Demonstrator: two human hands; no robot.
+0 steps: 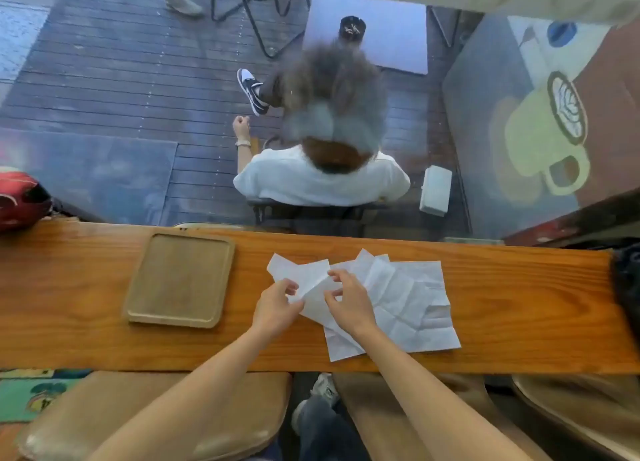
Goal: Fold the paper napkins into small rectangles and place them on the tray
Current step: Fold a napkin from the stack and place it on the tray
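Napkin: one white napkin point(304, 280) is lifted a little off the counter, just right of the tray, partly folded, with its far corners pointing away from the person.
Left hand: the left hand point(277, 304) pinches the napkin's near left edge between thumb and curled fingers.
Right hand: the right hand point(349, 297) pinches the same napkin at its right side, fingertips point(334, 274) on the upper corner and thumb lower down; the two hands are close together, with the paper between them.
Pile: more unfolded napkins point(408, 304) lie flat and overlapping on the counter, right of the tray and partly under the right hand, creased into squares.
Tray: the wooden tray point(138, 308) sits on the counter, left of the hands, with nothing on it.
Counter: a long wooden counter point(519, 322) carries the tray and all the paper.
Beyond the tray: through glass, a seated person in a white top point(322, 180) with their back turned, on a dark plank floor point(121, 79).
Left of the tray: a red rounded thing point(20, 197) at the counter's far end; I cannot tell what it is.
Near side of the tray: tan stool seats point(166, 415) below the counter edge.
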